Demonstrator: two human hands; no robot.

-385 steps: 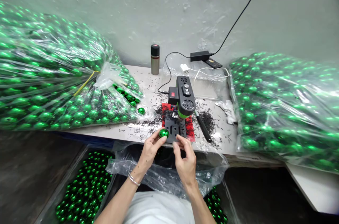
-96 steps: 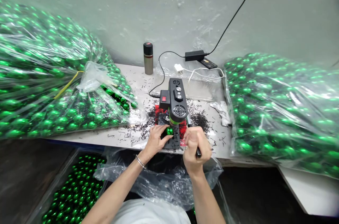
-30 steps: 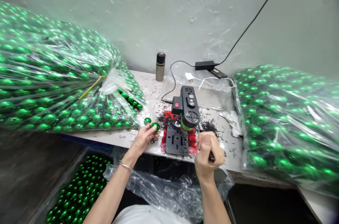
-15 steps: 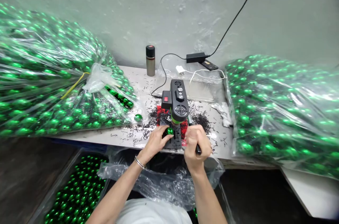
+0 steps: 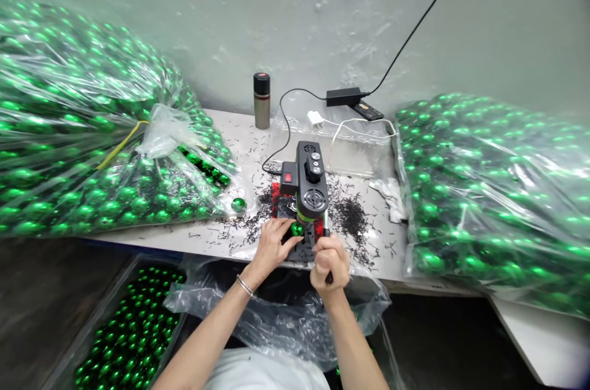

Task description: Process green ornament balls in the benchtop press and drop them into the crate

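A small black bench press (image 5: 313, 184) with a red switch stands on the table. Under its head, a shiny green ball (image 5: 297, 229) sits between the thumb and fingers of my left hand (image 5: 271, 244). The hand is closed around the ball's near and left sides, and a silver bracelet (image 5: 244, 285) circles that wrist. At the press's right side, my right hand (image 5: 330, 262) is wrapped in a fist around the black lever handle (image 5: 329, 279). Where the ball meets the press is partly hidden by the head.
Large clear bags of green balls stand left (image 5: 92, 150) and right (image 5: 483, 193). Black scraps (image 5: 353, 215) litter the table. A flask (image 5: 262, 101), a power adapter (image 5: 343, 96) and a white cloth (image 5: 391, 199) lie behind. Below are an open bag of balls (image 5: 133, 328) and clear plastic sheeting (image 5: 286, 316).
My right hand has swung the lever handle left and towards me, closer to the press. My left hand stays at the ball. The view has shifted slightly.
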